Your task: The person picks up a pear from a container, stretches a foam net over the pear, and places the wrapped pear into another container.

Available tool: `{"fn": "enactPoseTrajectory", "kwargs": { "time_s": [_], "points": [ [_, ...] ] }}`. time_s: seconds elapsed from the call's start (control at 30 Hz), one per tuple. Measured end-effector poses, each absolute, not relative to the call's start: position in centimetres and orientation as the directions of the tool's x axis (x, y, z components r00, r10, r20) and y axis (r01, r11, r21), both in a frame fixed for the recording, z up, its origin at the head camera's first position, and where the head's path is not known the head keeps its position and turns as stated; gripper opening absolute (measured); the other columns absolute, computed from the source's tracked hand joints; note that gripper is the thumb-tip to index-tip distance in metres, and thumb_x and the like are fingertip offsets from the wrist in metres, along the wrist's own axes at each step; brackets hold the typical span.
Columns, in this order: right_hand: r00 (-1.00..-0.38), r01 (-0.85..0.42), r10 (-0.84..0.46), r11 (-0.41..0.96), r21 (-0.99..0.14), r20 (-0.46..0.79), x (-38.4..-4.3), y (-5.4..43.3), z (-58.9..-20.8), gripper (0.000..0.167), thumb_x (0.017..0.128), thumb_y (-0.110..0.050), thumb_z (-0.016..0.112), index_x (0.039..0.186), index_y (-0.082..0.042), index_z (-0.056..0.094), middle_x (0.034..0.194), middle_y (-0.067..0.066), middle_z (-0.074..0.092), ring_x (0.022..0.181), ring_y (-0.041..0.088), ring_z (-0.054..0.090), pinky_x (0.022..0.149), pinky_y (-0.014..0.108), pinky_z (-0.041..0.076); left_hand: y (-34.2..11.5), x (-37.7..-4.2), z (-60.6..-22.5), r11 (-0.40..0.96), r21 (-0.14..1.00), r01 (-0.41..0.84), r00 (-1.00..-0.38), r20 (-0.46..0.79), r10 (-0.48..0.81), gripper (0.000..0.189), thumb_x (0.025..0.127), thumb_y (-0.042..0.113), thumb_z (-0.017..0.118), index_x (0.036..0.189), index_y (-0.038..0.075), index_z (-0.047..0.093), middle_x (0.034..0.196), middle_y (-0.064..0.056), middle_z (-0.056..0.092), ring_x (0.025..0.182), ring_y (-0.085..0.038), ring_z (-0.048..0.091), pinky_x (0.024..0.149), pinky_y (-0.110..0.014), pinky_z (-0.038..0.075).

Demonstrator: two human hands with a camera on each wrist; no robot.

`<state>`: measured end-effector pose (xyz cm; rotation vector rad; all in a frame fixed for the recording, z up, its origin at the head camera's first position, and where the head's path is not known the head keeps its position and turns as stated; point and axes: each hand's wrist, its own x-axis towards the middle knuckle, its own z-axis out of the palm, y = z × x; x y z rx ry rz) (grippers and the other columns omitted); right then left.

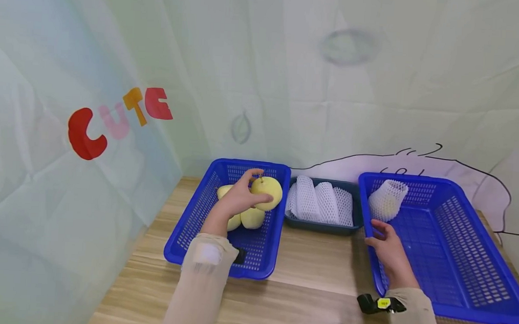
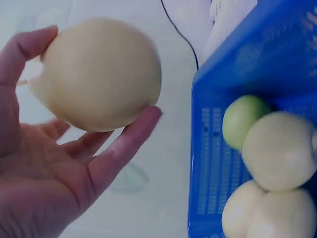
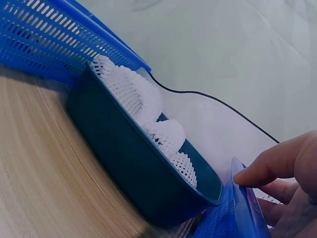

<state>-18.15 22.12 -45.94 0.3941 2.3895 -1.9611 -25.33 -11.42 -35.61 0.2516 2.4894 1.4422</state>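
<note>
My left hand [image 1: 240, 196] holds a pale yellow pear [image 1: 270, 188] between thumb and fingers, over the right side of the left blue basket [image 1: 258, 272]. Its stem [image 2: 23, 82] points back toward the hand. Several more pears [image 1: 253, 218] lie in that basket, one of them greener [image 2: 242, 121] in the left wrist view. My right hand [image 1: 389, 249] is at the left rim of the right blue basket [image 1: 431, 249], thumb on the rim and other fingers curled behind it. Just beyond those fingers, a pear in a white foam net [image 1: 387, 202] stands in the basket's back left corner.
Between the baskets, a dark green tray [image 1: 322, 228] holds several white foam nets [image 1: 323, 202]. All stand on a wood-grain table [image 1: 315, 282] against a hanging printed cloth [image 1: 263, 84]. A black strap [image 1: 379, 304] is at my right wrist.
</note>
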Motion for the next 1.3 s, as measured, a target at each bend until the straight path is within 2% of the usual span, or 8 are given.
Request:
{"fn": "enactPoseTrajectory", "kwargs": {
  "time_s": [0.13,0.3,0.53,0.83,1.13,1.3],
  "points": [
    [-0.968,0.208,0.181,0.176,-0.962,-0.176,-18.1,22.1,-45.9,0.056,0.085,0.009,0.044,0.137,0.011,0.023,0.137,0.031,0.03,0.126,0.04,0.03,0.098,0.042,0.029,-9.9,-24.8,-36.1,0.469,0.883,0.014,-0.971,-0.1,0.217,0.066,0.078,0.025,0.073,0.131,0.014,0.035,0.134,-0.015,0.037,0.11,-0.031,0.048,0.081,-0.039,0.048],
    [-0.968,0.206,0.181,0.177,-0.962,-0.174,-18.0,22.0,-45.9,0.056,0.085,0.009,0.044,0.137,0.011,0.023,0.137,0.032,0.03,0.126,0.04,0.03,0.099,0.043,0.029,-7.8,-24.3,-36.6,0.452,0.889,0.072,-0.971,-0.041,0.235,0.058,0.076,0.027,0.074,0.122,0.016,0.042,0.128,-0.01,0.046,0.108,-0.027,0.048,0.082,-0.038,0.046],
    [-0.969,0.208,0.172,0.18,-0.961,-0.177,-17.9,21.9,-45.8,0.056,0.085,0.009,0.045,0.137,0.01,0.023,0.138,0.031,0.029,0.127,0.041,0.03,0.099,0.044,0.029,-4.8,-23.8,-37.1,0.352,0.93,0.102,-0.955,-0.007,0.295,0.058,0.076,0.024,0.074,0.124,0.015,0.042,0.126,-0.011,0.045,0.103,-0.027,0.048,0.076,-0.035,0.046],
    [-0.968,0.211,0.173,0.192,-0.958,-0.179,-17.9,21.8,-45.6,0.052,0.086,0.009,0.045,0.136,0.008,0.03,0.138,0.029,0.031,0.127,0.04,0.029,0.101,0.045,0.028,-2.3,-23.1,-38.5,0.332,0.94,0.073,-0.943,-0.043,0.329,0.054,0.078,0.025,0.074,0.122,0.018,0.045,0.124,-0.01,0.047,0.106,-0.025,0.047,0.077,-0.035,0.045],
    [-0.969,0.204,0.18,0.196,-0.959,-0.17,-18.1,22.1,-45.6,0.051,0.086,0.009,0.046,0.135,0.009,0.032,0.136,0.03,0.033,0.126,0.039,0.031,0.098,0.042,0.03,0.7,-21.6,-42.6,0.3,0.953,0.029,-0.961,-0.055,0.27,0.054,0.073,0.019,0.076,0.12,0.012,0.052,0.115,-0.011,0.056,0.1,-0.022,0.053,0.076,-0.029,0.045],
    [-0.967,0.215,0.179,0.192,-0.957,-0.181,-18.1,22.1,-45.6,0.052,0.086,0.009,0.046,0.135,0.009,0.031,0.137,0.032,0.032,0.127,0.039,0.031,0.101,0.045,0.029,1.9,-20.9,-45.5,0.299,0.954,0.019,-0.977,-0.046,0.208,0.055,0.069,0.015,0.078,0.118,0.009,0.053,0.112,-0.01,0.057,0.097,-0.019,0.053,0.082,-0.03,0.044]
  ]
}}
